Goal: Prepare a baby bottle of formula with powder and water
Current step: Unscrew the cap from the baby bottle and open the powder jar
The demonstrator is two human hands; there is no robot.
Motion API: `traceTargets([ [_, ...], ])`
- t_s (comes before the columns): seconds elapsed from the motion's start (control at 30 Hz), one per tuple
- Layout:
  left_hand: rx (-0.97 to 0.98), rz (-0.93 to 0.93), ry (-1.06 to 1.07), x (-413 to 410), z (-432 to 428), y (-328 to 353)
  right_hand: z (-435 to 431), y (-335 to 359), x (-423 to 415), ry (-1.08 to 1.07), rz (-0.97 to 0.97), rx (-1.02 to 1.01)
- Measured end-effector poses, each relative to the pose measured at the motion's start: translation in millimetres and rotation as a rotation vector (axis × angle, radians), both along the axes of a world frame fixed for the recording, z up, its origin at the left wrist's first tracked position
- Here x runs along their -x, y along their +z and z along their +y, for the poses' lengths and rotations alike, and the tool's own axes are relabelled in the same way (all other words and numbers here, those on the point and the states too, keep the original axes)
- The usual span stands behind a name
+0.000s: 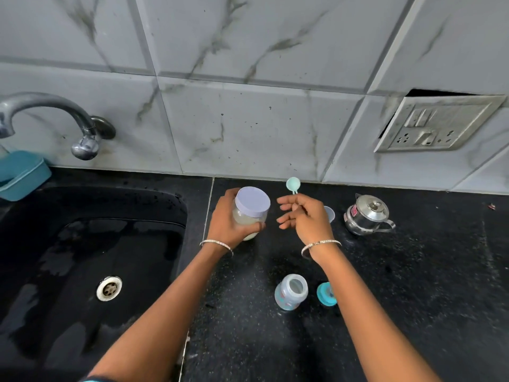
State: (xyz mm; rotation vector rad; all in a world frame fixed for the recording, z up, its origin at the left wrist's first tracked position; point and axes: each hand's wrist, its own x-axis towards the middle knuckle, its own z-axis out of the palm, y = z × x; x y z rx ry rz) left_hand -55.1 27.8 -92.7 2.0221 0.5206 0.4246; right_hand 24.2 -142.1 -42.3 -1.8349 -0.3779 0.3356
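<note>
Presently the clear round jar of white powder with a lilac lid point(251, 213) is gripped around its side by the left hand point(230, 217), upright and lid still on, just above the black speckled stone desk point(413, 285). The small mint-green plastic scoop point(292, 185) is pinched by its handle in the right hand point(305, 216), bowl pointing away toward the wall, the other fingers loosely spread. The open clear baby bottle with blue print point(291, 295) stands on the desk nearer the body, well apart from both hands, its mouth facing up; it lies below and slightly inward of the right hand, between the two forearms. The teal bottle cap point(327, 294) rests just beside it. A small steel kettle point(367, 215) stands to the right. Judging by this, the lid must be removed before powder can be scooped.
</note>
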Motion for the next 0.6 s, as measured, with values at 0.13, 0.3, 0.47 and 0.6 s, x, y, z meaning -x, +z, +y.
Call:
traceTargets([
  [0.13,-0.152,-0.073,-0.075,31.8,-13.7,15.3,-11.6,14.8,30.2,-0.045,-0.213,0.259],
  [0.3,-0.285,-0.082,-0.137,73.8,-44.3,46.9,-8.7,46.1,80.8,0.058,-0.22,0.586],
  [0.47,-0.383,-0.015,-0.133,109.9,-66.3,66.4,-11.7,54.3,117.2,-0.043,-0.328,0.597],
  [0.6,-0.405,0.002,-0.128,132.4,-71.8,80.3,-22.9,54.0,141.2,-0.116,-0.422,0.48],
])
